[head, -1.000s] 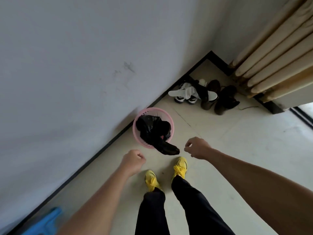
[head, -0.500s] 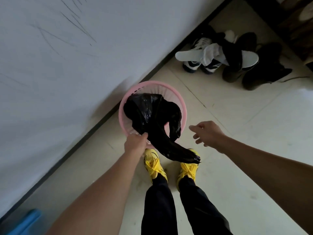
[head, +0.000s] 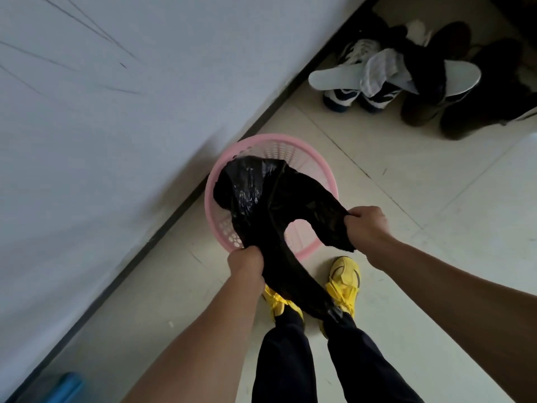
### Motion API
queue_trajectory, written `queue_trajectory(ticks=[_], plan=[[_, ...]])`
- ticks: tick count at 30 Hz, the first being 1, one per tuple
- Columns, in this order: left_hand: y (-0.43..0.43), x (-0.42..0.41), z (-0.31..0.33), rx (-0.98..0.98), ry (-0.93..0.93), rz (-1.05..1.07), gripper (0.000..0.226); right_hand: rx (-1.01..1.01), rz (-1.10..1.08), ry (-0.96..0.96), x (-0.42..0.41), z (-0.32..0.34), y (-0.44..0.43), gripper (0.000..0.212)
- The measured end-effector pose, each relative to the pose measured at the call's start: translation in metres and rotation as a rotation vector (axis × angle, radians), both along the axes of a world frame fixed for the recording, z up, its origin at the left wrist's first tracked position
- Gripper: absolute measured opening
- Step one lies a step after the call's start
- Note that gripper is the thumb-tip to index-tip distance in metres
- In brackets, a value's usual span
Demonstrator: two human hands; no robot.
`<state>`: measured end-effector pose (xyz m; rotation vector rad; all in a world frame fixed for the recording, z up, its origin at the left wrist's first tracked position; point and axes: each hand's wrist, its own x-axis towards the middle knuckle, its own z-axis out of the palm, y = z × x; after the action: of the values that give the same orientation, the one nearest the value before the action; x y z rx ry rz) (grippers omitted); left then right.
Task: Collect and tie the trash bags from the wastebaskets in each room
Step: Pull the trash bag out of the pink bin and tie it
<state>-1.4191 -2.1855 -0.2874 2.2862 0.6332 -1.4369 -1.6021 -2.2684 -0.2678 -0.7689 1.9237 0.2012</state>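
A round pink perforated wastebasket [head: 279, 144] stands on the pale tiled floor against the white wall. A black plastic trash bag [head: 261, 190] lies in it, with two long flaps drawn out over its near rim. My left hand [head: 247, 261] grips the left flap at the basket's near edge; that flap trails down past my yellow shoes. My right hand [head: 366, 225] grips the right flap just to the right of the basket. What the bag holds is hidden.
Several shoes and white insoles [head: 392, 74] are piled at the top right by the black baseboard. The white wall [head: 101, 141] fills the left side. A blue object [head: 68, 386] shows at the bottom left corner. My yellow shoes [head: 343, 286] stand just below the basket.
I have leaned in over the basket. My left hand took hold of one flap of the bag first; my right hand, open half a second ago, now grips the other flap.
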Motion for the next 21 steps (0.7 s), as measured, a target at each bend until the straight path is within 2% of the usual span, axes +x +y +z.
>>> queue_trajectory(ticks=[4,6,8,10,11,13,14,16,17,18,19,21], plan=[[-0.016,0.022,0.015,-0.070,-0.095,0.024,0.048,-0.118,-0.177,-0.063,0.000,0.029,-0.010,0.025],[-0.026,0.026,0.024,-0.197,-0.046,0.028,0.069,-0.139,-0.269,-0.124,0.002,0.044,-0.014,0.026],[-0.034,0.022,0.033,-0.329,-0.019,-0.189,0.094,-0.140,-0.401,-0.198,0.001,0.058,-0.015,0.029],[-0.036,0.015,0.038,-0.313,-0.029,-0.621,0.101,-0.144,-0.534,-0.263,0.000,0.070,-0.016,0.030],[-0.035,0.013,0.039,-0.237,-0.047,-0.854,0.092,-0.147,-0.587,-0.290,-0.002,0.075,-0.018,0.030],[-0.036,0.017,0.043,-0.066,-0.163,-1.162,0.051,-0.163,-0.678,-0.334,-0.005,0.084,-0.024,0.028],[-0.037,0.022,0.045,-0.009,-0.252,-1.198,0.036,-0.172,-0.730,-0.365,-0.009,0.088,-0.029,0.025],[-0.041,0.035,0.047,0.038,-0.442,-1.149,0.027,-0.145,-0.806,-0.472,-0.020,0.090,-0.039,0.016],[-0.046,0.044,0.050,0.031,-0.524,-1.097,0.026,-0.122,-0.756,-0.534,-0.027,0.090,-0.045,0.015],[-0.051,0.055,0.053,0.006,-0.591,-1.030,0.025,-0.098,-0.592,-0.559,-0.034,0.090,-0.049,0.016],[-0.054,0.067,0.058,-0.026,-0.639,-0.962,0.024,-0.071,-0.334,-0.521,-0.041,0.088,-0.051,0.017],[-0.057,0.092,0.068,-0.042,-0.664,-0.890,0.024,0.000,0.230,-0.285,-0.050,0.086,-0.048,0.027]])
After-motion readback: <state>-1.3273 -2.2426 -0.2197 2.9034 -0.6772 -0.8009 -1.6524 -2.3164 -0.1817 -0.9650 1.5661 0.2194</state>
